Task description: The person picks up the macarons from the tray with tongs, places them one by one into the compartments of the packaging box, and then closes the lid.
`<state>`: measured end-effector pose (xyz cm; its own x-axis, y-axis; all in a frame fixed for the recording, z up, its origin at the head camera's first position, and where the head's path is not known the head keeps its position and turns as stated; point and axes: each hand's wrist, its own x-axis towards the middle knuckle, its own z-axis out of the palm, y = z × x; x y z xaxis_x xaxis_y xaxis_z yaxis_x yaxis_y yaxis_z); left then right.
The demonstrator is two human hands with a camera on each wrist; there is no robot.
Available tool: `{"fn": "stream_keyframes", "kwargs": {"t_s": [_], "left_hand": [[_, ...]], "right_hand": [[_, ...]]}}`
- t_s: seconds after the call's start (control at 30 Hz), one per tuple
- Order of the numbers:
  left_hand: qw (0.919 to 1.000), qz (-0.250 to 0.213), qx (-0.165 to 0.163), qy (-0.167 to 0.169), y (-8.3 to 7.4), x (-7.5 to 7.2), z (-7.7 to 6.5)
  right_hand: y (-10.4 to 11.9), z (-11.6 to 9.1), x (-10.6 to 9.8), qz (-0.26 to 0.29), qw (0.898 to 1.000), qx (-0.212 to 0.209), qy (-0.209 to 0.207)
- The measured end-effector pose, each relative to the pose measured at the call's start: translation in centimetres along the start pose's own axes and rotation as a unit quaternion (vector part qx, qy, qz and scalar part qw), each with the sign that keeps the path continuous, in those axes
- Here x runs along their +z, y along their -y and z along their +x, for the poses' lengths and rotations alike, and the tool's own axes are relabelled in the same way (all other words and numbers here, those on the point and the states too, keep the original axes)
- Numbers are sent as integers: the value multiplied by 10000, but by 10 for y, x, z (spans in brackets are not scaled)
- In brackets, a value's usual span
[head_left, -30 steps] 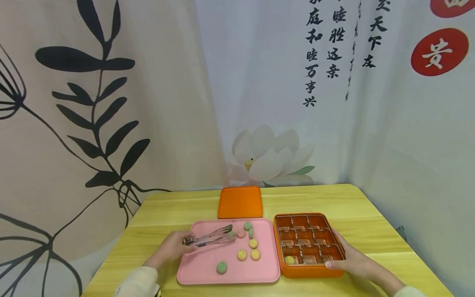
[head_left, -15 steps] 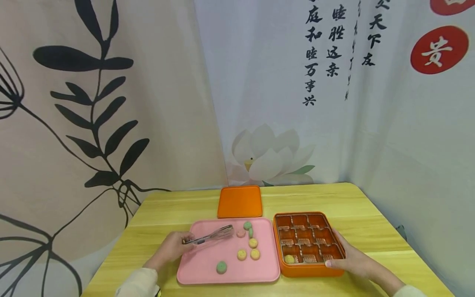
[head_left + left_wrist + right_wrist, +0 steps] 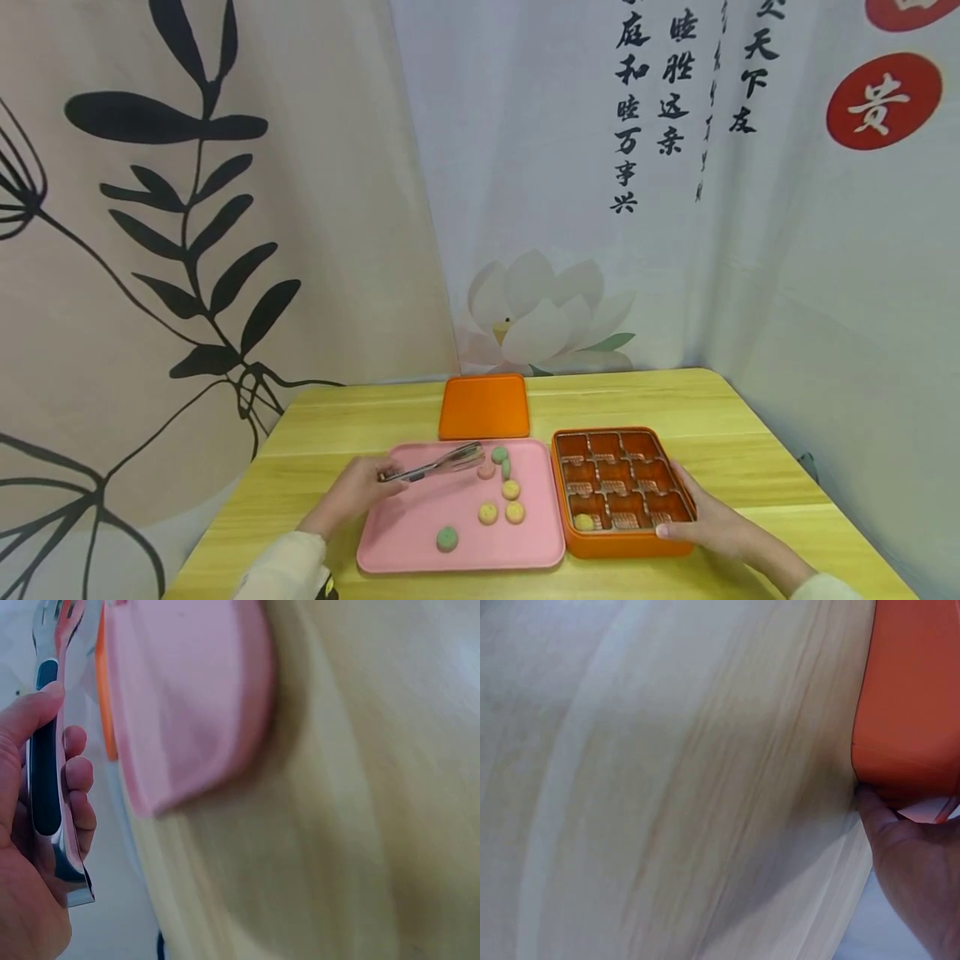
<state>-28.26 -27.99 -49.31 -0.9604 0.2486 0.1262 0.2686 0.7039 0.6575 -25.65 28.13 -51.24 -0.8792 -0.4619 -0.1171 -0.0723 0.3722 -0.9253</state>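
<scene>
My left hand (image 3: pixel 358 492) grips metal tongs (image 3: pixel 438 463) by the dark-padded handle; in the left wrist view, thumb and fingers wrap the tongs (image 3: pixel 47 765). Their arms are squeezed together above the pink tray (image 3: pixel 420 560); whether anything sits between the tips cannot be made out. On the tray lie small round macaron-like sweets: green (image 3: pixel 447 538), pink (image 3: pixel 486 471) and yellow (image 3: pixel 487 513), with one green piece standing on edge. My right hand (image 3: pixel 712 521) holds the orange box (image 3: pixel 607 547) at its near right corner, thumb at the front rim. A yellow sweet (image 3: pixel 583 522) sits in the near-left compartment.
An orange lid (image 3: pixel 485 407) lies flat behind the tray. Tray and box stand side by side on the wood-patterned table (image 3: pixel 337 425). A printed curtain (image 3: pixel 360 208) hangs behind the table.
The tongs have closed, then risen slightly and moved away and rightward with my left hand. A green sweet between their tips earlier no longer shows on the tray. My right hand stays at the box.
</scene>
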Motion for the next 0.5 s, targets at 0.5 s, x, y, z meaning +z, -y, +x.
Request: {"fn": "stream_keyframes", "kwargs": {"t_s": [0.5], "left_hand": [[9962,-466,594,432,-72,30,37]], "right_hand": [[4,-3,-1,-267,9992,265,-157]]}}
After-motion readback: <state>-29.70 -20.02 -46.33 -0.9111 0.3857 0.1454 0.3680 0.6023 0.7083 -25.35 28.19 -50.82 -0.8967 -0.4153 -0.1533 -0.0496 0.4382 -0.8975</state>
